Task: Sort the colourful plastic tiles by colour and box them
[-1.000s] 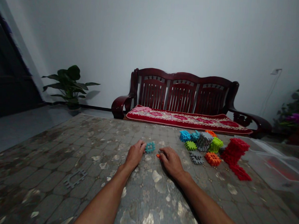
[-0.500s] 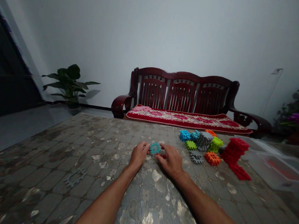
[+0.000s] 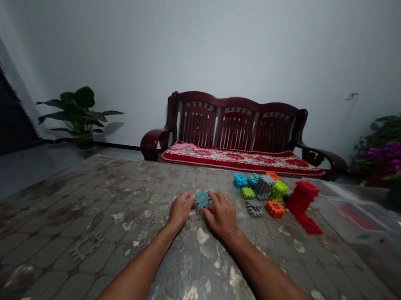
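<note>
Between my two hands is a teal interlocking building tile [image 3: 203,199] with notched edges and a square opening in its middle. My left hand [image 3: 181,208] pinches its left edge with thumb and fingers. On the other side, my right hand [image 3: 221,214] is closed around its right edge. A small red piece [image 3: 210,209] shows low by the right hand's fingers, and a dark bit shows at the tile's right edge; how they join the teal tile is hard to make out.
To the right stand stacks of tiles: blue [image 3: 240,180], grey [image 3: 264,187], lime [image 3: 279,190], orange [image 3: 275,208] and red [image 3: 302,198]. Clear plastic boxes [image 3: 354,220] sit beyond them. A grey frame piece [image 3: 87,246] lies at left on the patterned tablecloth [image 3: 134,182].
The view has turned slightly right, so everything sits further left. Both hands keep hold of the teal tile, which has tilted a little.
</note>
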A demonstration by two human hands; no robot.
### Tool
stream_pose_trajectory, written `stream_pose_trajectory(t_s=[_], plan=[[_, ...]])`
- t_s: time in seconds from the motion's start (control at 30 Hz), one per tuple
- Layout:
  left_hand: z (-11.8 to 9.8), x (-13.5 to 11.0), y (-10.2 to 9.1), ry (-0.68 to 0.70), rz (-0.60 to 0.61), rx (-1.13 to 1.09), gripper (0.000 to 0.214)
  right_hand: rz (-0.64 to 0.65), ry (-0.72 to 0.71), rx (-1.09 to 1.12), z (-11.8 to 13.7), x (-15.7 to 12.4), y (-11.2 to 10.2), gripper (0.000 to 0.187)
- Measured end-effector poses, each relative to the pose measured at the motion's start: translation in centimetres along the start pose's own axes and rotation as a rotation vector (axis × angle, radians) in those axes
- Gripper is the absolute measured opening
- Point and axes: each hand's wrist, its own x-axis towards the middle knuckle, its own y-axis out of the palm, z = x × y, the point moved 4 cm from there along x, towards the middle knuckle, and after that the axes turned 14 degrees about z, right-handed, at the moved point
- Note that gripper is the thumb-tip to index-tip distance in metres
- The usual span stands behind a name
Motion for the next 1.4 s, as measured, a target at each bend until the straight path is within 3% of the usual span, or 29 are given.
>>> stream_pose_trajectory(t_s=[0.6,1.17,1.4], plan=[[0.30,0.47,0.18,0.004,0.098,-0.140,0.030,-0.021,-0.004,0.026,-0.48,0.28,0.63,0.049],[0.18,0.34,0.06,0.025,0.082,-0.282,0.033,0.056,-0.013,0.095,-0.27,0.28,0.23,0.046],[0.29,0.25,0.17,0.020,0.061,-0.255,0.032,0.026,-0.024,0.108,0.08,0.37,-0.27,0.038]])
